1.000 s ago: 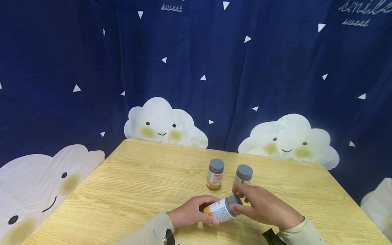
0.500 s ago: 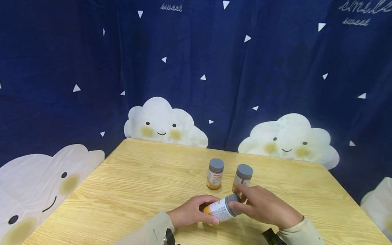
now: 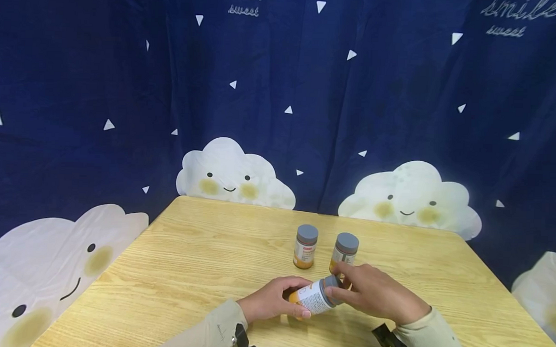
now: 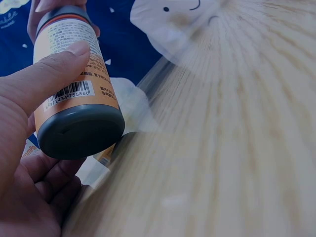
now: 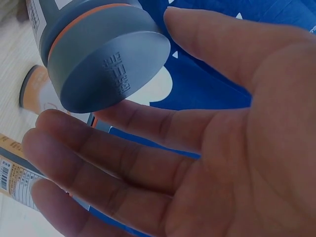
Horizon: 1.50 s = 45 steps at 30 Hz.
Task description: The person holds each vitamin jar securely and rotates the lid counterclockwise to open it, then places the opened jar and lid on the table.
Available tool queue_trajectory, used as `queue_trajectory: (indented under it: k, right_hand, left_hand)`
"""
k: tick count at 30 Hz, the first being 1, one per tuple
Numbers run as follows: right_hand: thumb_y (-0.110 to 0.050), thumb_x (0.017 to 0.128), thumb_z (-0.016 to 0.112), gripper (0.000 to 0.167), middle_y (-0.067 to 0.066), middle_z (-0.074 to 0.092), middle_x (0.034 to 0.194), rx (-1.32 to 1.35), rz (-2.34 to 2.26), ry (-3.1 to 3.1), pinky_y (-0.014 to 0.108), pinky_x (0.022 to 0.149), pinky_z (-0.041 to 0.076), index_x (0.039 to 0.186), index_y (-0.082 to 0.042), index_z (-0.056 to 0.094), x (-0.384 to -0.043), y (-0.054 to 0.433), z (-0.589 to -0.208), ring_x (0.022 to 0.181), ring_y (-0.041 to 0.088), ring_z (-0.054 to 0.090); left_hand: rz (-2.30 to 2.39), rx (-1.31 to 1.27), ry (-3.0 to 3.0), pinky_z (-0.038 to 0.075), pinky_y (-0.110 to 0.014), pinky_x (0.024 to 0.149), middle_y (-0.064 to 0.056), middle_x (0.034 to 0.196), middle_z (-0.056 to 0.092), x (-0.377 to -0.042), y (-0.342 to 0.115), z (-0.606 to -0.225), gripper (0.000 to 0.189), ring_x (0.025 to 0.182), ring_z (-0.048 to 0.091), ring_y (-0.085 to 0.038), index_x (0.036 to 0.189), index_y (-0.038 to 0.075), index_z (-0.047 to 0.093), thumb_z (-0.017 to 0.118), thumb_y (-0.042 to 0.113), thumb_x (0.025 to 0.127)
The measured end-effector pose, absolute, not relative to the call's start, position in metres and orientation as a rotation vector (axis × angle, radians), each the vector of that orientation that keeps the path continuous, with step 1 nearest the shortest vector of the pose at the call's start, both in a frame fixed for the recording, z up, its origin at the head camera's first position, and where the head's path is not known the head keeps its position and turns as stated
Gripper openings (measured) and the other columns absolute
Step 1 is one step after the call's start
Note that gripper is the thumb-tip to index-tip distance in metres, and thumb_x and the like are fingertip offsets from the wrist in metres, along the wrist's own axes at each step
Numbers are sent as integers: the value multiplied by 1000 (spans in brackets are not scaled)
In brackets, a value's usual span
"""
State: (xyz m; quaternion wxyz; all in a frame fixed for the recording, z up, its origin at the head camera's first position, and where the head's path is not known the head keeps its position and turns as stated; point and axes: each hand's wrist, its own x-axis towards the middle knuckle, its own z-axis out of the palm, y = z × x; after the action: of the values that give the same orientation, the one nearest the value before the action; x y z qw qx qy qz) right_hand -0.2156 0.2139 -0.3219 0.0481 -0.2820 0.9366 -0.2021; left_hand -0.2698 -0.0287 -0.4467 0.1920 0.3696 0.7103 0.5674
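Fingers of the left hand [image 3: 273, 299] grip an orange-and-white cylindrical bottle [image 3: 311, 298], tilted over the pale wooden table [image 3: 220, 243]; the right hand [image 3: 378, 294] pinches its round grey plastic cap [image 5: 118, 69]. Cap on: we judge work unfinished. Two upright grey-capped bottles [image 3: 305, 252] [image 3: 344, 256] stand beyond.

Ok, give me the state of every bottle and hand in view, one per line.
Held bottle: tilted, cap on; whether loosened, can't tell
Left standing bottle: upright, cap on
Right standing bottle: upright, cap on, partly hidden
Left hand: gripping the held bottle's body
Right hand: thumb and index finger at its cap
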Motion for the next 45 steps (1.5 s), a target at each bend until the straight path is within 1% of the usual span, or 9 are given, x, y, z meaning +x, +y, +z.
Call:
queue_trajectory:
  k: [5,8,12,16,27,34,45]
  right_hand:
    - [-56,91,56,43,-5,65,82,-795,-579,2898,28,55,45,106,-16,61,-214,213,-320,68,6,57]
    - [-57,91,55,44,-3,67,84,-741,-559,2931,30,56,46,104,-16,62,-214,212,-319,69,8,59]
    - [-58,92,53,43,-3,69,89,-700,-548,2959,30,57,47,100,-17,64,-214,211,-318,67,6,59]
    - [-58,92,52,43,-6,67,83,-714,-536,2964,29,54,44,97,-17,64,-214,211,-319,62,4,54]
    - [-57,93,52,44,-8,64,79,-729,-528,2950,28,53,43,96,-15,66,-214,211,-320,60,5,51]
    - [-57,93,52,45,-8,64,78,-764,-525,2935,27,52,42,96,-15,65,-213,212,-322,59,5,50]
    - [-56,93,52,46,-7,67,79,-753,-526,2933,28,52,42,98,-13,67,-214,212,-321,59,4,52]
  left_hand:
    - [1596,1030,1995,47,-26,88,6,118,59,-269,-29,-446,52,102,57,-10,133,24,56,75,30,86]
    - [1599,1033,1986,47,-26,88,6,119,59,-269,-29,-447,52,103,57,-11,134,24,56,75,30,86]
    - [1603,1036,1980,48,-27,88,5,118,59,-269,-29,-447,52,103,57,-11,134,24,56,75,30,86]
    - [1602,1030,1986,47,-27,88,6,118,59,-270,-28,-448,52,103,57,-11,134,24,56,75,30,86]
    - [1594,1039,1993,47,-26,88,6,118,59,-271,-28,-449,52,103,56,-10,134,25,56,74,32,86]
    - [1596,1024,1997,47,-26,88,6,118,59,-270,-28,-449,51,102,57,-10,133,27,56,75,31,86]
    - [1607,1033,1977,48,-27,88,5,119,59,-271,-28,-450,52,102,57,-11,134,24,56,74,30,86]
